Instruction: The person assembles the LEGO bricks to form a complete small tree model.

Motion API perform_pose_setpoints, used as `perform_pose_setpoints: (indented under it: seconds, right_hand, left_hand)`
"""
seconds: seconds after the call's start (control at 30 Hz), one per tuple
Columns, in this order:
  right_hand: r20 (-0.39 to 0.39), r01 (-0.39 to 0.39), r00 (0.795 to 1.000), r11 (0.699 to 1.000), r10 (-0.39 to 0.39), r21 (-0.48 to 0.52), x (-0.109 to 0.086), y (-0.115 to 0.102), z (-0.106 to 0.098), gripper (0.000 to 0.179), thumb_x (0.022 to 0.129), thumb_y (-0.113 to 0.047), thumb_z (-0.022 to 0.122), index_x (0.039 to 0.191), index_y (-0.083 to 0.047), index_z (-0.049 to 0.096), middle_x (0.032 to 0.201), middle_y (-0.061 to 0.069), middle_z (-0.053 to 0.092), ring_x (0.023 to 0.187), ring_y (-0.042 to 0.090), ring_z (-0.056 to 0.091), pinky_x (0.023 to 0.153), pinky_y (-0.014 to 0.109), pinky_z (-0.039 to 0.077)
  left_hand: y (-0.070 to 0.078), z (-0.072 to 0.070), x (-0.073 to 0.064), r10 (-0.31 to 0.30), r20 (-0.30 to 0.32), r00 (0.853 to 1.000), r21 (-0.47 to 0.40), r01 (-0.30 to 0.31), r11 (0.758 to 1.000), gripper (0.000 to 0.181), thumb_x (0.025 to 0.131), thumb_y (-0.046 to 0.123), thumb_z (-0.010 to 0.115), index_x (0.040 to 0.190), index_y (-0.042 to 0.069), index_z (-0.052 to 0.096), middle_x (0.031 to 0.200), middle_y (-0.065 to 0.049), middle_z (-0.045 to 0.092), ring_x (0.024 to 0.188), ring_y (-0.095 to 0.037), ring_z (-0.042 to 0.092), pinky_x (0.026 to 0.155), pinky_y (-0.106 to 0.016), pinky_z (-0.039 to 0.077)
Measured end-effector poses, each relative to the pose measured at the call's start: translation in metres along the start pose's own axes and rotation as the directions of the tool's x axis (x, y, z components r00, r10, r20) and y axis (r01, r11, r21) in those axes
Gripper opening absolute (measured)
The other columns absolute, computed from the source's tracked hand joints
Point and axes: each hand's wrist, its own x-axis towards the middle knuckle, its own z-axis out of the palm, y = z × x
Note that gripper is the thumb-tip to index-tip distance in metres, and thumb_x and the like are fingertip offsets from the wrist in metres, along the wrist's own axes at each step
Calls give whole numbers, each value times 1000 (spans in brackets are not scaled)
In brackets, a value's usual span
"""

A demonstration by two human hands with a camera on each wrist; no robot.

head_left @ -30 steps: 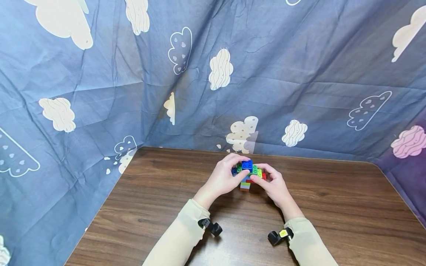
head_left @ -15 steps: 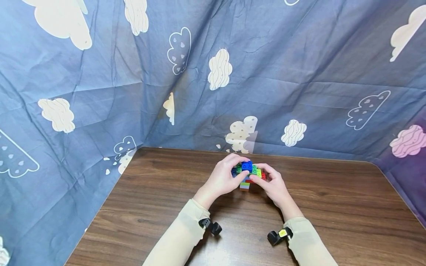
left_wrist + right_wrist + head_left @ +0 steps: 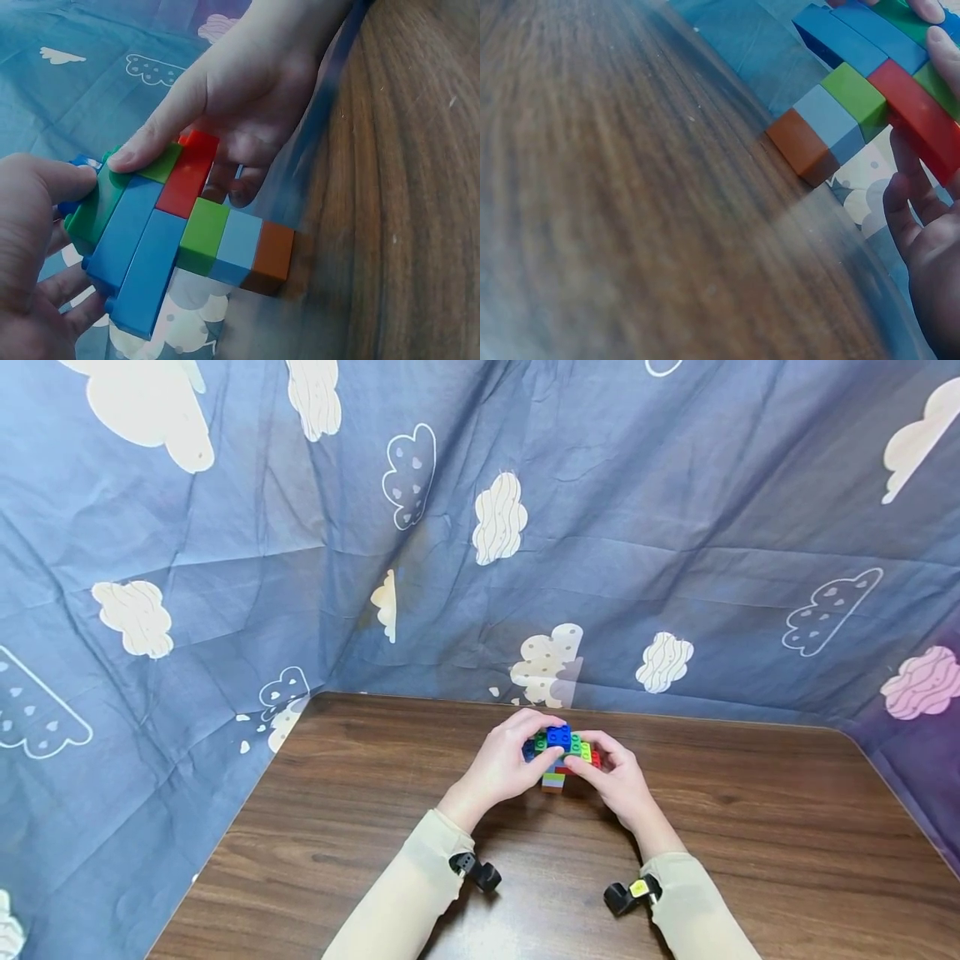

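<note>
A tree-like stack of toy building bricks stands near the back of the table, widening upward from a narrow stem. In the left wrist view the stem is brown (image 3: 271,256), light blue (image 3: 238,244) and lime green (image 3: 204,236). Blue bricks (image 3: 142,270) and a red brick (image 3: 187,176) form the layer above it. A dark blue brick (image 3: 558,737) tops the green layer. My left hand (image 3: 504,760) grips the upper left side, thumb at the top brick's front. My right hand (image 3: 618,777) holds the right side, thumb on the front and fingers behind.
The brown wood-grain table (image 3: 360,793) reaches back to a blue cloud-print cloth (image 3: 450,593), close behind the bricks. Black cameras are strapped at the left wrist (image 3: 474,872) and right wrist (image 3: 632,894).
</note>
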Motion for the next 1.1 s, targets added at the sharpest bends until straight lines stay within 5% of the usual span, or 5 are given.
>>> perform_pose_setpoints:
  seconds: [0.23, 0.4, 0.7, 0.9, 1.1]
  right_hand:
    - [3, 2, 1000, 1000, -2, -13, 0, 0, 0, 32, 103, -2, 76, 134, 1, 67, 113, -6, 75, 94, 9, 71, 81, 23, 60]
    - [2, -7, 1000, 999, 7, -33, 0, -2, 1, 34, 103, -4, 76, 136, 1, 67, 113, -7, 75, 94, 10, 71, 82, 23, 60]
    - [15, -8, 1000, 1000, 9, -26, -3, -1, -3, 37, 103, -4, 76, 138, 0, 66, 114, -6, 74, 95, 10, 71, 84, 22, 60]
    - [60, 46, 997, 998, -44, -32, -4, 2, -7, 41, 101, 2, 74, 141, 1, 64, 119, -6, 74, 98, 10, 69, 87, 21, 59]
    - [54, 30, 998, 998, -27, -48, -4, 1, -8, 42, 102, 1, 74, 142, 3, 63, 108, 0, 70, 84, 13, 68, 75, 26, 61]
  left_hand:
    - [-4, -6, 0, -5, 33, 999, -55, 7, 998, 38, 103, 22, 80, 138, 12, 72, 134, -4, 71, 121, -19, 67, 103, -30, 55]
    - [-14, -18, -2, -66, 109, 992, -115, 78, 990, 50, 99, 21, 84, 145, 13, 68, 140, -4, 71, 123, -18, 67, 105, -32, 56]
    - [-32, -28, -7, -136, 221, 966, -97, 160, 982, 42, 96, 27, 87, 132, 11, 71, 119, -3, 74, 106, -15, 69, 94, -30, 58]
    - [-39, -27, -8, -132, 214, 968, -104, 157, 982, 40, 97, 25, 86, 131, 11, 71, 118, -2, 74, 104, -14, 68, 91, -29, 59]
    - [-42, -25, -10, -177, 188, 966, -130, 203, 971, 39, 100, 29, 83, 132, 11, 71, 118, -3, 75, 103, -13, 67, 91, -36, 60]
